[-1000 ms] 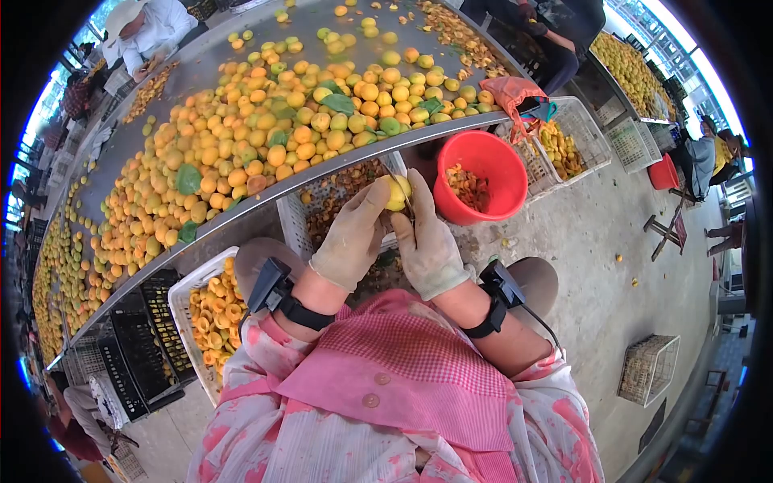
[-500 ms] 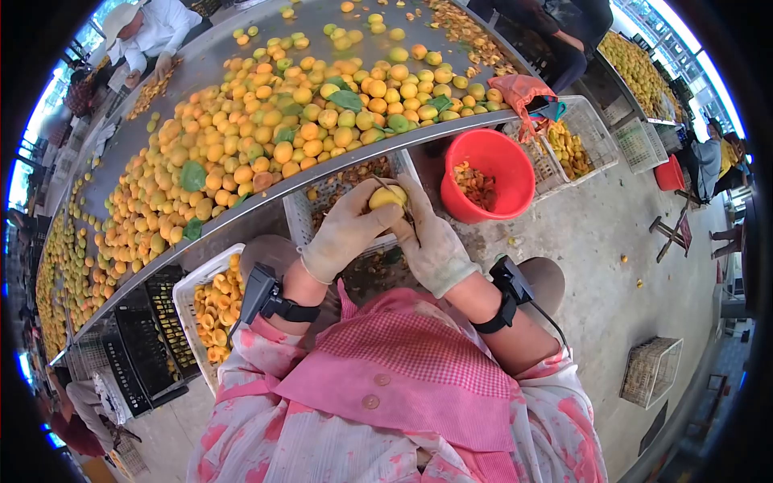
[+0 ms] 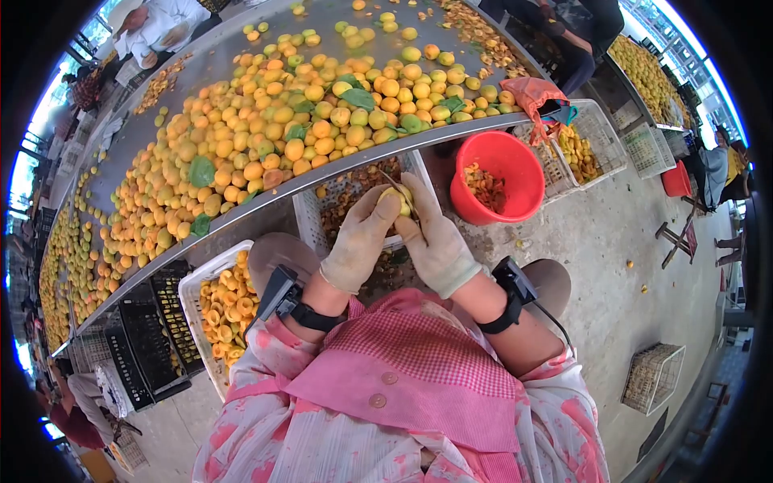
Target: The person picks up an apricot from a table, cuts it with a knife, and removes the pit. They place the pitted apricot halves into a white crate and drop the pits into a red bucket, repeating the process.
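Both hands wear pale gloves and meet over a white crate point(image 3: 310, 217) of fruit scraps. My left hand point(image 3: 358, 243) is closed around a yellow-green apricot point(image 3: 392, 203), thumb on its near side. My right hand point(image 3: 439, 245) presses against the other side of the fruit. A thin knife blade point(image 3: 390, 179) crosses the apricot, its tip pointing up and left; its handle seems to be in my right hand, hidden by the fingers. Beyond the hands, a heap of whole apricots point(image 3: 266, 121) with green leaves covers much of a metal table point(image 3: 233, 36).
A red bucket point(image 3: 515, 205) holding scraps stands right of my hands. Left of my knee is a white crate point(image 3: 193, 302) of halved apricots. Black crates point(image 3: 129, 346) sit farther left. A person in white point(image 3: 165, 28) sits across the table. An orange bag point(image 3: 533, 98) lies on its edge.
My left hand has turned more upright and moved slightly right. The blade has tilted more steeply across the apricot. The whole view has shifted a little; the person across has moved a hand.
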### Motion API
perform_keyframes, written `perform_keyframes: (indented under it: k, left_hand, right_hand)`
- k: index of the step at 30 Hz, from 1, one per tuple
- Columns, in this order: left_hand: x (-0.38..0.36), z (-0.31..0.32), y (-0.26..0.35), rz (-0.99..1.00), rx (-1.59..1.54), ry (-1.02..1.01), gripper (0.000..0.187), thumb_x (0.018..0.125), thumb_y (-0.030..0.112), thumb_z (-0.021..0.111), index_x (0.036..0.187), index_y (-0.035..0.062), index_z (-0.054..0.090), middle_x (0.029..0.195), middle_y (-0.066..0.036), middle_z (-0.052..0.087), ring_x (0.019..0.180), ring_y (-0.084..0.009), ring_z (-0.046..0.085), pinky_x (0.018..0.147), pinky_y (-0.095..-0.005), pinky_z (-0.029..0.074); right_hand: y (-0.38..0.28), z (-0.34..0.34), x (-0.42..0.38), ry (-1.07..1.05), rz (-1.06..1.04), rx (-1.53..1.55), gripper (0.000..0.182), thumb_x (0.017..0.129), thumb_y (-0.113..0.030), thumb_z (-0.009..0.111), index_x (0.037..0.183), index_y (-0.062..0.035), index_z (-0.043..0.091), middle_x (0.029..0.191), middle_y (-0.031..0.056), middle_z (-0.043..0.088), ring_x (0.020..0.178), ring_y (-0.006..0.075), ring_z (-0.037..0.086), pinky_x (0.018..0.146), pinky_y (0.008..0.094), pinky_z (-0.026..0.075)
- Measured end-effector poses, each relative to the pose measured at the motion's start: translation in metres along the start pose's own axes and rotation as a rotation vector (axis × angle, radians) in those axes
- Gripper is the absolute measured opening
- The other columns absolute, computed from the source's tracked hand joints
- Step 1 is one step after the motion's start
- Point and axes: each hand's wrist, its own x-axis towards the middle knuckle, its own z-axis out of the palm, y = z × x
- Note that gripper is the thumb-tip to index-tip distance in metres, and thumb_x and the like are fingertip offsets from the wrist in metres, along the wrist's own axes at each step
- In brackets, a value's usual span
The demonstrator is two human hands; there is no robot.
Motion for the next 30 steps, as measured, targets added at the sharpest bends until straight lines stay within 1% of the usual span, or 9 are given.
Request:
perform_keyframes:
  k: [2, 5, 7, 14, 17, 20, 25, 28, 30]
  left_hand:
    - [0.002, -0.006, 0.0, 0.027, 0.042, -0.029, 0.044, 0.1, 0.037, 0.054, 0.124, -0.0002, 0.055, 0.109, -0.002, 0.06, 0.1, -0.0103, 0.052, 0.088, -0.0254, 0.043]
    - [0.003, -0.011, 0.004, 0.019, 0.02, -0.051, 0.044, 0.101, 0.036, 0.053, 0.126, -0.0001, 0.054, 0.11, -0.003, 0.06, 0.1, -0.0113, 0.054, 0.088, -0.0255, 0.045]
    - [0.003, -0.012, 0.01, 0.132, 0.043, -0.028, 0.045, 0.101, 0.038, 0.051, 0.125, 0.0002, 0.053, 0.111, -0.004, 0.06, 0.101, -0.0122, 0.056, 0.088, -0.0261, 0.045]
    - [-0.002, -0.005, 0.003, 0.256, -0.088, -0.096, 0.044, 0.103, 0.04, 0.045, 0.123, 0.0016, 0.054, 0.111, -0.004, 0.06, 0.102, -0.0118, 0.056, 0.089, -0.0261, 0.045]
    - [-0.004, -0.002, -0.003, 0.269, 0.16, 0.021, 0.044, 0.104, 0.04, 0.045, 0.123, 0.0011, 0.055, 0.111, -0.004, 0.06, 0.102, -0.0111, 0.054, 0.09, -0.0259, 0.043]
    - [-0.003, 0.003, 0.002, 0.026, 0.033, 0.107, 0.047, 0.102, 0.042, 0.048, 0.123, 0.0001, 0.056, 0.111, -0.003, 0.06, 0.102, -0.0095, 0.052, 0.09, -0.0252, 0.042]
    - [0.0, -0.007, 0.001, 0.06, 0.12, 0.094, 0.043, 0.098, 0.036, 0.058, 0.118, -0.0013, 0.057, 0.103, -0.003, 0.062, 0.094, -0.0112, 0.056, 0.081, -0.0286, 0.048]
    - [-0.001, -0.017, 0.011, 0.175, 0.518, 0.119, 0.029, 0.083, 0.027, 0.072, 0.088, 0.0003, 0.064, 0.086, -0.014, 0.064, 0.077, -0.0202, 0.062, 0.07, -0.0361, 0.051]
    - [-0.002, -0.015, 0.02, 0.097, 0.372, 0.114, 0.031, 0.083, 0.029, 0.073, 0.095, 0.0016, 0.064, 0.085, -0.012, 0.064, 0.077, -0.02, 0.061, 0.068, -0.0368, 0.05]
  right_hand:
    - [0.004, -0.005, 0.001, -0.049, -0.083, 0.067, 0.06, 0.1, -0.024, 0.047, 0.15, -0.0007, 0.022, 0.14, 0.0278, 0.045, 0.122, 0.0421, 0.052, 0.098, 0.0406, 0.045]
    - [-0.013, -0.01, 0.002, -0.076, -0.021, -0.069, 0.065, 0.096, -0.019, 0.049, 0.15, -0.003, 0.018, 0.111, 0.0312, 0.062, 0.096, 0.0465, 0.062, 0.085, 0.0482, 0.049]
    - [-0.019, -0.009, -0.001, -0.112, 0.125, -0.098, 0.061, 0.1, -0.022, 0.049, 0.15, 0.0002, 0.022, 0.142, 0.026, 0.044, 0.126, 0.0384, 0.051, 0.101, 0.0388, 0.043]
    - [-0.01, 0.011, -0.008, 0.027, -0.012, -0.023, 0.062, 0.098, -0.019, 0.051, 0.15, 0.0009, 0.022, 0.145, 0.0261, 0.04, 0.129, 0.0384, 0.048, 0.103, 0.0398, 0.043]
    - [-0.007, 0.015, -0.007, 0.092, -0.048, -0.15, 0.067, 0.095, -0.018, 0.051, 0.151, -0.0041, 0.016, 0.098, 0.031, 0.064, 0.082, 0.0452, 0.064, 0.071, 0.0496, 0.051]
    - [-0.013, 0.011, -0.006, 0.034, 0.092, -0.149, 0.067, 0.095, -0.018, 0.052, 0.151, -0.0035, 0.017, 0.092, 0.0305, 0.064, 0.077, 0.0454, 0.063, 0.069, 0.0506, 0.049]
    - [-0.008, 0.012, -0.006, 0.05, 0.021, -0.112, 0.063, 0.096, -0.023, 0.051, 0.149, -0.0048, 0.022, 0.094, 0.0329, 0.063, 0.082, 0.0489, 0.062, 0.071, 0.0525, 0.048]
    - [-0.017, 0.013, -0.006, -0.038, 0.092, -0.064, 0.06, 0.098, -0.026, 0.05, 0.15, -0.0097, 0.025, 0.094, 0.0316, 0.062, 0.079, 0.0514, 0.061, 0.068, 0.0532, 0.048]
    - [0.018, 0.025, 0.003, -0.06, -0.032, 0.107, 0.06, 0.098, -0.016, 0.05, 0.149, 0.0, 0.023, 0.131, 0.0268, 0.052, 0.12, 0.0363, 0.055, 0.101, 0.0401, 0.044]
